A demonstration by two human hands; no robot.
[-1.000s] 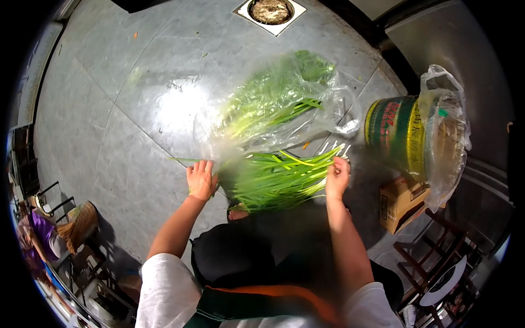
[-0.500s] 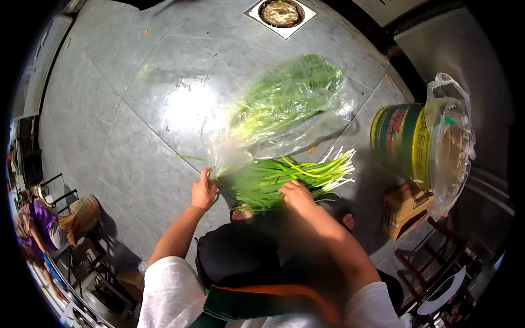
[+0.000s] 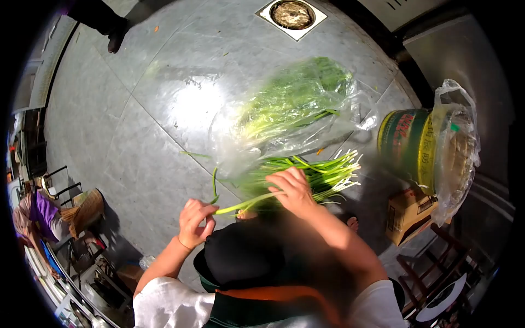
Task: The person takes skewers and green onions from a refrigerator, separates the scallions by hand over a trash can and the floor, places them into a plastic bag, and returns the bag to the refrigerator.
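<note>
Long green stalks with white ends (image 3: 328,174) lie in a loose pile on the grey floor in front of my feet. My left hand (image 3: 197,221), left of the pile, pinches the end of a light green stalk (image 3: 240,205). That stalk stretches across to my right hand (image 3: 292,191), whose fingers are closed on it above the left part of the pile. Just beyond, a clear plastic bag (image 3: 295,104) with more leafy greens inside lies on the floor. A blur hides part of the pile's left side.
At the right stand a green and yellow bucket (image 3: 407,147) with a plastic bag over it, a cardboard box (image 3: 410,216) and a dark wooden stool (image 3: 432,268). A floor drain (image 3: 292,19) is at the top. Another person's foot (image 3: 116,35) shows at the upper left.
My left hand has come down and closer to my body with a stalk. My right hand went from the white ends leftward to the pile's middle. A person's leg has appeared at the upper left.
</note>
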